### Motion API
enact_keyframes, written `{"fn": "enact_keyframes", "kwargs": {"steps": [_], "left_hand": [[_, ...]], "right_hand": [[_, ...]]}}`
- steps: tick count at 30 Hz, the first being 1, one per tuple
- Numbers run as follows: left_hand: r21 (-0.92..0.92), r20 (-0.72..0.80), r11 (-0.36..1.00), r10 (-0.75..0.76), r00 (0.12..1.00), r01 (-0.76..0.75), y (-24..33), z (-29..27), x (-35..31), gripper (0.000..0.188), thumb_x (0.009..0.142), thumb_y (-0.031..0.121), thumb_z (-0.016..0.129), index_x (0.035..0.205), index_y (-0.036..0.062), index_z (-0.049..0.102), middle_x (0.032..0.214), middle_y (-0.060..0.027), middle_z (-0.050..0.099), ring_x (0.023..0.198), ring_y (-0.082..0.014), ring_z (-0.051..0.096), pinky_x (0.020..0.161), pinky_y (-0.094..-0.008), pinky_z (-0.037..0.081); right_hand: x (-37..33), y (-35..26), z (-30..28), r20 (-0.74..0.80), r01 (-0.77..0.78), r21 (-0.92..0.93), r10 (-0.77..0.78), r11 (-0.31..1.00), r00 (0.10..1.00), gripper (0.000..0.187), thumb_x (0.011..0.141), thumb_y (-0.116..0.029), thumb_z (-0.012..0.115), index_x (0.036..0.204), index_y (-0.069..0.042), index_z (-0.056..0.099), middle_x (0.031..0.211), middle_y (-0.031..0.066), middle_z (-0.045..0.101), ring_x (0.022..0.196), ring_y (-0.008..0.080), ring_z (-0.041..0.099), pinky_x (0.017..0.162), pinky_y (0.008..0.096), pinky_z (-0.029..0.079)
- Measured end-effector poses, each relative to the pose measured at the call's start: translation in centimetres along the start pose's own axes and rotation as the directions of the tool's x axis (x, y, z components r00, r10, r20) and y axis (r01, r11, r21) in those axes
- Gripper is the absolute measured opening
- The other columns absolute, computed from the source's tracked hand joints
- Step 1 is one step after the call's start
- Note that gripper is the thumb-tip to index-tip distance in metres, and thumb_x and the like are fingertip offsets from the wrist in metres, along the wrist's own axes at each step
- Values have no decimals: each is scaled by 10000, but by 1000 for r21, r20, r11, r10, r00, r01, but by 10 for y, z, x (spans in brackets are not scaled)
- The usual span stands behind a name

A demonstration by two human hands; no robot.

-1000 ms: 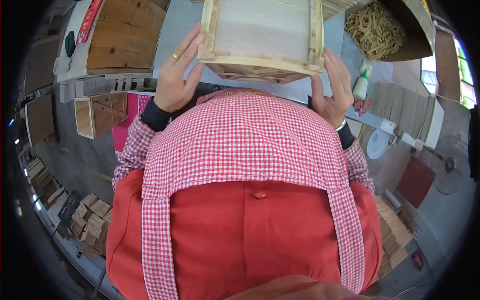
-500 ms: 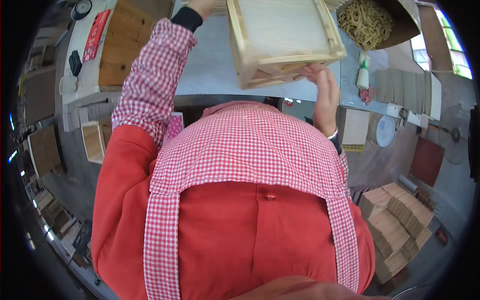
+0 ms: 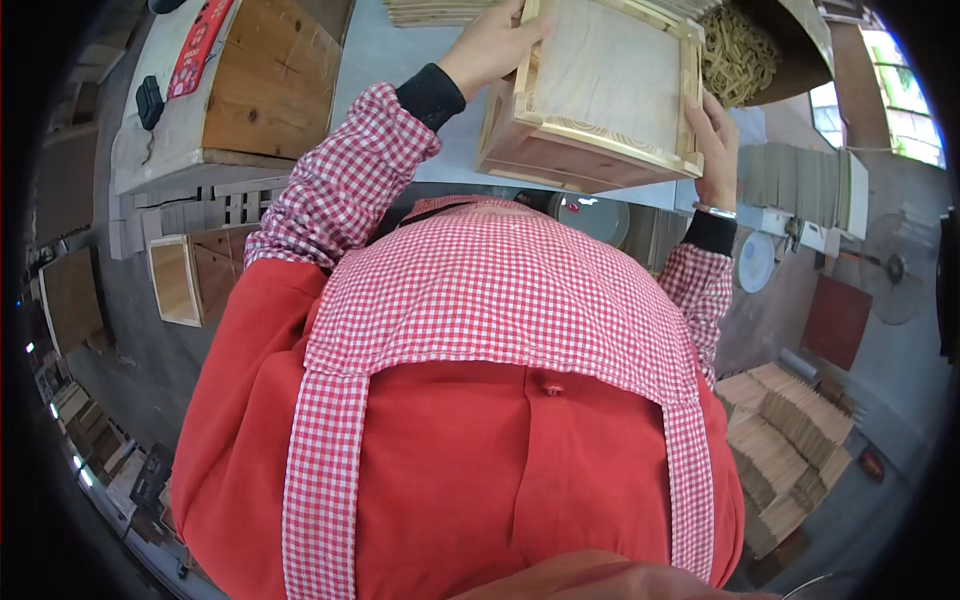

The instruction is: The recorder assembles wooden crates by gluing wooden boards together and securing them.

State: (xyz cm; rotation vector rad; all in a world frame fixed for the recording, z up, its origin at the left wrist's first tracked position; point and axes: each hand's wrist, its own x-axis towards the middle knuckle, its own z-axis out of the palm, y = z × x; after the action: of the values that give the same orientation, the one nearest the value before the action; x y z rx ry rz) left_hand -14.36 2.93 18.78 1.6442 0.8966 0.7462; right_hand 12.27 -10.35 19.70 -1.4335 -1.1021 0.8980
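Note:
A pale wooden box (image 3: 610,70) with a light panel set in a slatted frame is at the top middle, tilted so its near side shows. My left hand (image 3: 495,45) grips its left edge, thumb on the frame and the other fingers partly hidden. Against the box's right side my right hand (image 3: 713,145) is closed, its fingers bent round the corner. The box sits over the pale worktable (image 3: 400,130); whether its underside touches the table cannot be seen.
Thin wooden slats (image 3: 435,10) lie at the table's far edge. Right of the box, a container holds tan loops (image 3: 737,55) like rubber bands. Stacked grey boards (image 3: 800,185) stand farther right. A large wooden crate (image 3: 265,85) is on the left, and wooden pieces (image 3: 785,445) are stacked lower right.
My left hand has come from the far left onto the box's left edge. My right hand has shifted from its near edge to its right side. The box has turned and moved slightly right.

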Motion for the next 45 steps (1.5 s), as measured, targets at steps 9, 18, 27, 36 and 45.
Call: {"fn": "enact_keyframes", "kwargs": {"steps": [9,18,27,36,45], "left_hand": [[-61,-280,969,212,936,-238,11,9,-6,321,966,257,489,1037,-42,582,837,-86,649,769,-133,580,706,-315,471],[-13,-462,985,148,874,-174,42,39,-27,374,985,255,465,1227,-24,520,875,-57,629,769,-102,555,686,-264,467],[-191,-542,978,-173,822,80,31,-4,-14,376,984,300,503,1201,-4,551,968,-55,599,813,-91,546,698,-243,456],[-231,275,878,-354,894,419,37,-51,70,493,971,426,494,1211,5,584,1144,-80,621,1117,-151,549,952,-304,418],[-235,109,935,-245,963,264,19,-20,6,476,983,383,502,1234,-17,566,1093,-63,633,990,-109,588,837,-267,477]], "right_hand": [[21,-11,-18,16,74,-106,-72,992,997,403,916,-190,633,1211,81,587,1039,45,648,879,76,574,781,210,461],[67,-3,-27,91,28,106,-38,994,995,356,905,-219,642,1156,34,641,981,26,661,839,67,584,730,205,464],[40,22,-45,-530,36,-157,-115,987,840,285,964,-268,554,841,-19,618,712,7,580,657,55,532,569,208,427],[-60,-3,64,-265,-30,248,98,968,959,307,974,-282,532,951,20,588,734,31,601,646,110,591,608,233,486],[9,20,18,-211,88,-39,-95,995,973,403,920,-258,609,1195,36,580,719,-5,591,617,50,501,517,225,393]]}}
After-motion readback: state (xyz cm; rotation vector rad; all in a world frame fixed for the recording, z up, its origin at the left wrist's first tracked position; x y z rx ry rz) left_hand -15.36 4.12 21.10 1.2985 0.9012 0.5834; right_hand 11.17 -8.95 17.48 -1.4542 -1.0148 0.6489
